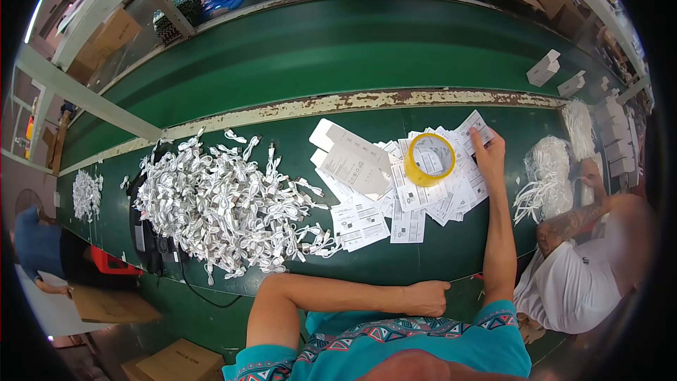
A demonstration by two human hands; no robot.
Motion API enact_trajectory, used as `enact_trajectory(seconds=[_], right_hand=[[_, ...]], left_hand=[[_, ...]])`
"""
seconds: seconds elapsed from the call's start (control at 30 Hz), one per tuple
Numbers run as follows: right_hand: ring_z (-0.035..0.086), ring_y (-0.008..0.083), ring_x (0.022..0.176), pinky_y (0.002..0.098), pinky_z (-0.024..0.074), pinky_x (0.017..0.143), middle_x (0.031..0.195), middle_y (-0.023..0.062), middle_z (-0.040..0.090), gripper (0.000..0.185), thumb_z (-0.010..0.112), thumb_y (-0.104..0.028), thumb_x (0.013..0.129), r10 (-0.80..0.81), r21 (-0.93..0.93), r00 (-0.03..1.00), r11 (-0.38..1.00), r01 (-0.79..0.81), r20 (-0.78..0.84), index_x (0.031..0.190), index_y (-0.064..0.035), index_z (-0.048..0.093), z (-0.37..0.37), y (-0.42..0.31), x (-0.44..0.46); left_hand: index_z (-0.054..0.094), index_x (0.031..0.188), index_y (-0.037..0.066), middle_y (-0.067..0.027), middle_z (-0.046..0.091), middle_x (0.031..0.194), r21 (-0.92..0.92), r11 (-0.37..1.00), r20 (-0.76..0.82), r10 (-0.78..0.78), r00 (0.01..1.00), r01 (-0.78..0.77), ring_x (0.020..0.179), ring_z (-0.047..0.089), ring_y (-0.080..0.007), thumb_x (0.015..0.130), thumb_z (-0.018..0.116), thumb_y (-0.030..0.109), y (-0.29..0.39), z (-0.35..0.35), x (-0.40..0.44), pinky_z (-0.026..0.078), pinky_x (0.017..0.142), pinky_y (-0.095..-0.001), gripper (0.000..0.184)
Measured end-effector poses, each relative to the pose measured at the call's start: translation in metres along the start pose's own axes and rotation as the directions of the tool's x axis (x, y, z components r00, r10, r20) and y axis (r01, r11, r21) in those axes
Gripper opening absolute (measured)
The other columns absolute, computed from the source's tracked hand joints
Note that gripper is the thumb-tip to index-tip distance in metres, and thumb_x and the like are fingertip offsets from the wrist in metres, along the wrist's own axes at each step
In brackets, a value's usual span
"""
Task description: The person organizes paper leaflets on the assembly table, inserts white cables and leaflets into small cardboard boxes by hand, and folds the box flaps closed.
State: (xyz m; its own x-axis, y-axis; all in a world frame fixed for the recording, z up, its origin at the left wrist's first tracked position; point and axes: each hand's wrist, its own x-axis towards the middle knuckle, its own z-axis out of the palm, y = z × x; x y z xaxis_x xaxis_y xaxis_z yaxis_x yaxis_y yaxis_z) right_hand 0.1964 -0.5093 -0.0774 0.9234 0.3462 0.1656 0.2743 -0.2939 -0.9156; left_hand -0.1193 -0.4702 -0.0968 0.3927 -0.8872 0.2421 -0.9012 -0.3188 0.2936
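Observation:
Near the table's front edge, my left hand (pixel 426 298) lies curled in a fist, and nothing sticks out of it. My right hand (pixel 490 153) reaches to the right side of a spread of printed paper leaflets (pixel 407 227), its thumb and fingers on one leaflet (pixel 473 129). A roll of yellow tape (pixel 410 169) lies on the leaflets. Left of the tape, a white printed carton (pixel 352 161) rests tilted on the papers. A large heap of coiled white cables (pixel 218 204) covers the table further left.
A smaller cable pile (pixel 87 195) lies at far left. Bagged white cables (pixel 549 176) lie at right, beside a co-worker's tattooed arm (pixel 564 228). Behind a worn ledge (pixel 317 104) runs a green belt (pixel 338 49) with small white boxes (pixel 543 68). Cardboard boxes (pixel 180 361) stand on the floor.

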Motion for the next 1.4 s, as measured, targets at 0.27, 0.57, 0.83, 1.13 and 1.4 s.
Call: enact_trajectory(seconds=[0.27,0.57,0.83,1.13,1.4], right_hand=[[0.054,0.0036,0.063,0.024,0.0422,0.055,0.075,-0.0013,0.068,0.023,0.069,-0.02,0.099,0.001,-0.004,1.0,1.0,-0.001,-0.003,0.097,0.0029,0.072,0.0002,-0.0023,-0.0005],[0.054,0.0035,0.063,0.0239,0.0426,0.055,0.076,-0.001,0.068,0.023,0.069,-0.02,0.099,-0.001,-0.018,1.0,1.0,0.001,0.0,0.101,0.0035,0.072,-0.0008,-0.0037,-0.0011],[0.056,0.0037,0.065,0.0236,0.044,0.057,0.079,-0.0007,0.07,0.023,0.069,-0.018,0.099,-0.007,0.009,1.0,1.0,0.007,0.003,0.103,0.0037,0.073,-0.0006,-0.0021,-0.0005],[0.057,0.0041,0.066,0.0243,0.0452,0.058,0.079,0.0004,0.071,0.023,0.069,-0.018,0.098,-0.021,-0.015,1.0,1.0,0.021,0.001,0.102,0.0042,0.073,-0.0006,-0.002,0.0],[0.056,0.0044,0.065,0.0245,0.0448,0.057,0.078,0.0003,0.07,0.023,0.069,-0.018,0.098,-0.02,-0.03,1.0,0.999,0.02,-0.001,0.102,0.0041,0.073,-0.0009,0.0007,0.0002]], left_hand=[[0.065,0.065,0.01,-0.0062,0.064,0.063,0.01,1.0,-0.033,-0.005,0.999,0.005,0.062,0.063,-0.0236,0.074,0.066,0.022,0.0003,0.001,-0.0006,0.04,0.078,-0.0363,0.016],[0.065,0.065,0.009,-0.007,0.064,0.063,-0.015,1.0,-0.039,-0.012,0.999,0.011,0.063,0.064,-0.0241,0.074,0.066,0.021,0.0008,0.0049,-0.0005,0.04,0.079,-0.0366,0.016],[0.064,0.066,0.009,-0.007,0.064,0.064,-0.007,1.0,-0.02,-0.009,1.0,0.008,0.063,0.064,-0.0241,0.074,0.066,0.021,0.0007,0.003,-0.0006,0.04,0.08,-0.0365,0.015],[0.065,0.067,0.009,-0.0065,0.065,0.065,-0.004,1.0,-0.001,-0.001,1.0,0.001,0.065,0.064,-0.0242,0.075,0.066,0.021,0.0001,0.0008,-0.0002,0.04,0.08,-0.0366,0.015],[0.065,0.067,0.009,-0.0066,0.065,0.065,-0.008,1.0,-0.004,0.001,1.0,-0.001,0.064,0.064,-0.0243,0.076,0.066,0.02,0.0004,0.0005,-0.0004,0.04,0.079,-0.0368,0.015]])
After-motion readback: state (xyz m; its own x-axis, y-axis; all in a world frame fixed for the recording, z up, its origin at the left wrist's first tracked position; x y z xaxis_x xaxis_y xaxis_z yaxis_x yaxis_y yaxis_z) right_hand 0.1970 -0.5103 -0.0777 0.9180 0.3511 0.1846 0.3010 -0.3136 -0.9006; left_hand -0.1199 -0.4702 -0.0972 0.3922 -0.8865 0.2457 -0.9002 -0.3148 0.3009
